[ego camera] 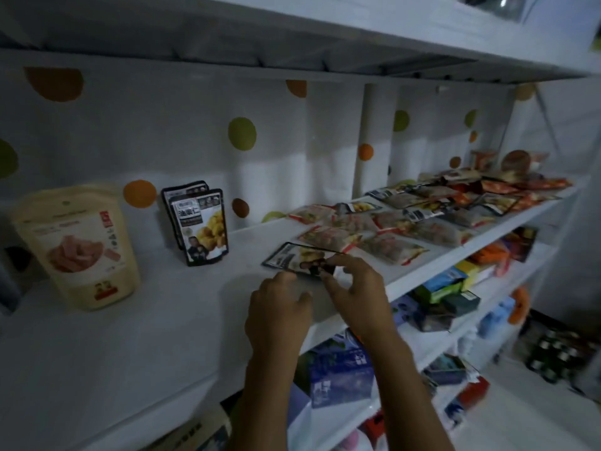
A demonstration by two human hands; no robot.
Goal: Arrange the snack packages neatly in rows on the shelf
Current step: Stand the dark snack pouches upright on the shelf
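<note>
Both forearms rise from the bottom centre. The right hand point(354, 288) pinches the right end of a black snack packet point(292, 257) between thumb and forefinger. The left hand point(279, 307) curls at its near edge, hold unclear. The packet lies flat mid-frame on the white shelf point(162, 320), its long axis running left-right along the front edge.

The shelf point(162, 336) is white, and the wall point(195, 125) behind it is white with orange, green and brown dots. Far to the left of the left hand point(276, 307) a pouch point(78, 245) is cream with pink pieces and a red label. Nearer, the standing packets point(201, 227) are black-edged with yellow food, like the flat packet point(292, 257) at the right hand point(354, 288), and the bags point(357, 236) to its right are clear with red ends.
</note>
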